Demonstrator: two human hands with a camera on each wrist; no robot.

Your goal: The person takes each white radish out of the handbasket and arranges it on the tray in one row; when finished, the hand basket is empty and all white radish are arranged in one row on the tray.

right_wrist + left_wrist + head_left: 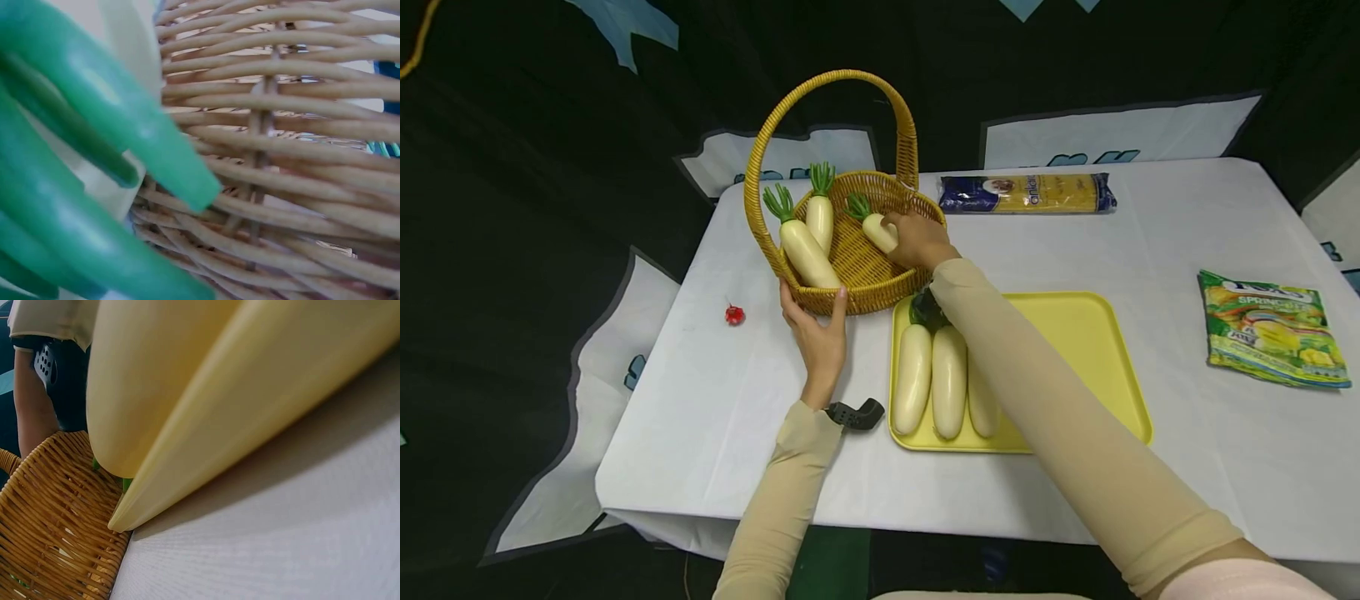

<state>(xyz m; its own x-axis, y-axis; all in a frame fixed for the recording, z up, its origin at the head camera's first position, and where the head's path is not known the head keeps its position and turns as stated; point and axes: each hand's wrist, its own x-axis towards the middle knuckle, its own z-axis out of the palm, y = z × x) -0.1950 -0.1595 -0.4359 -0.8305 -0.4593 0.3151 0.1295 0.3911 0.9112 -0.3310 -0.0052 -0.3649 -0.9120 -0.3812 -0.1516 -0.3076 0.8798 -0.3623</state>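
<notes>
My right hand (917,239) reaches over the right rim of the wicker basket (880,298) and grips a white radish (877,232) with a green top inside it. Two more white radishes (807,255) lean at the basket's left side. My left hand (820,346) rests against the basket's front left, thumb and fingers spread along its outer wall. Three white radishes (949,383) lie side by side on the yellow tray (1075,333), their tops partly hidden by my right arm. Close up in the right wrist view are green stems (94,94) beside the wicker wall.
A pasta packet (1030,193) lies behind the tray, near the table's back edge. The green soup packet (1273,329) is at the far right. A small red object (734,315) sits left of the basket. The basket's tall handle (842,75) arches above it.
</notes>
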